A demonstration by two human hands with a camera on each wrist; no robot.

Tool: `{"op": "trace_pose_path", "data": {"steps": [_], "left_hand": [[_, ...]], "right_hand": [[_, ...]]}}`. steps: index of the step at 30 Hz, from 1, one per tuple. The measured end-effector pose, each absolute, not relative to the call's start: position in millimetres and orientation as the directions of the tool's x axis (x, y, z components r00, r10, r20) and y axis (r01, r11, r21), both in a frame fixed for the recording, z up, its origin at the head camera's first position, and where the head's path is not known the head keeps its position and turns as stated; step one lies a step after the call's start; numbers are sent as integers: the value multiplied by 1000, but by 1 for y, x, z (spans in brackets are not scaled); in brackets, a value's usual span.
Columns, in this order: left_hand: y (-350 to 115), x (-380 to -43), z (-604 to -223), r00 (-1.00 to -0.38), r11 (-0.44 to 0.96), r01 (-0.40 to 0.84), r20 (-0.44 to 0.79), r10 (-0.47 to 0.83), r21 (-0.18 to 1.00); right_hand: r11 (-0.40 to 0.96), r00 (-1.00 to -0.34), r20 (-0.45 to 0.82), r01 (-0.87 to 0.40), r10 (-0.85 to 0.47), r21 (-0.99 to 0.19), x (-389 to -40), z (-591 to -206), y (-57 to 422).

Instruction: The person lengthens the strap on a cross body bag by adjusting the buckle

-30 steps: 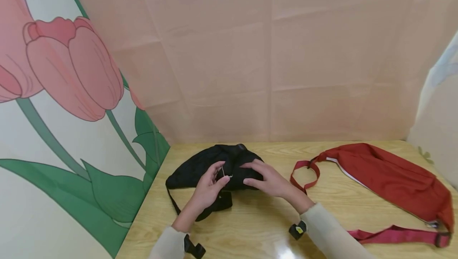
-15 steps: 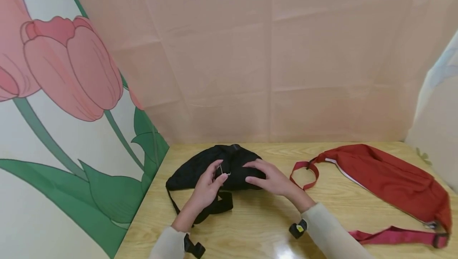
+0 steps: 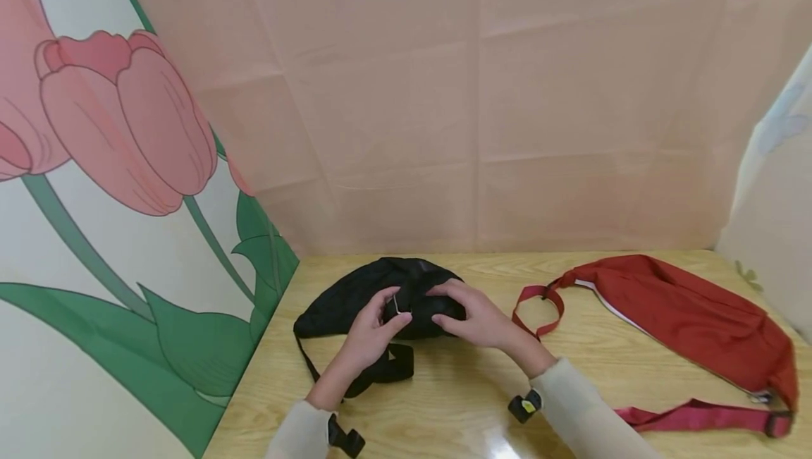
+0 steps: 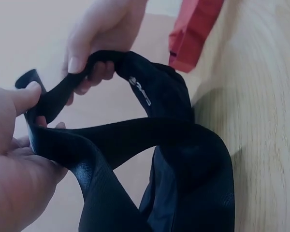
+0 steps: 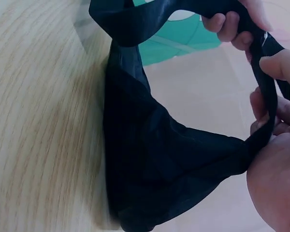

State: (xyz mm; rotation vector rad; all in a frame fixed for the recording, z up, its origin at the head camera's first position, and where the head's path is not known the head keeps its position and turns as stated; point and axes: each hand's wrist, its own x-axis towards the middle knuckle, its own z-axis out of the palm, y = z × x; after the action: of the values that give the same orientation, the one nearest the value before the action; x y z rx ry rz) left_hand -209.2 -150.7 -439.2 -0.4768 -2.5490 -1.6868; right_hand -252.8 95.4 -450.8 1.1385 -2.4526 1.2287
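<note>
A black waist bag point(image 3: 355, 297) lies at the left of the table, its small white print visible in the left wrist view. My left hand point(image 3: 368, 328) pinches the bag's black webbing strap point(image 4: 111, 137) between thumb and fingers. Close by on the right, my right hand point(image 3: 478, 318) grips the strap near the bag's right end, thumb against curled fingers. Between the hands a stretch of strap is held up off the table. A loose loop of the same strap hangs in front of the bag. A thin pale edge shows by my left fingertips; what it belongs to is unclear.
A red waist bag point(image 3: 691, 318) with a pale zip edge lies at the right of the wooden table point(image 3: 469, 402). Its strap ends in a small loop point(image 3: 539, 309) near my right hand, and a crimson strap point(image 3: 698, 417) runs along the front. A fabric backdrop point(image 3: 393, 127) stands behind.
The strap between my hands has shifted and turned, and more black shows between them. Both hands have stayed nearly in place. The red bag has not moved.
</note>
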Motion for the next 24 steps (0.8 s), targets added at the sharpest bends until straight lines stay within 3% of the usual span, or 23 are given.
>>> {"op": "trace_pose_path", "data": {"steps": [11,20,24], "left_hand": [[-155,-207,-429,-944,395,322,258,208,860],[-153,-207,-428,-932,394,353,283,225,849],[-152,-206,-429,-933,414,352,282,222,839]], "right_hand": [[372,-723,441,-667,-532,-645,-261,-459,105],[385,-678,420,-709,-603,-591,-252,-445,100],[393,-692,403,-693,-598,-605,-253,-448,101]]}}
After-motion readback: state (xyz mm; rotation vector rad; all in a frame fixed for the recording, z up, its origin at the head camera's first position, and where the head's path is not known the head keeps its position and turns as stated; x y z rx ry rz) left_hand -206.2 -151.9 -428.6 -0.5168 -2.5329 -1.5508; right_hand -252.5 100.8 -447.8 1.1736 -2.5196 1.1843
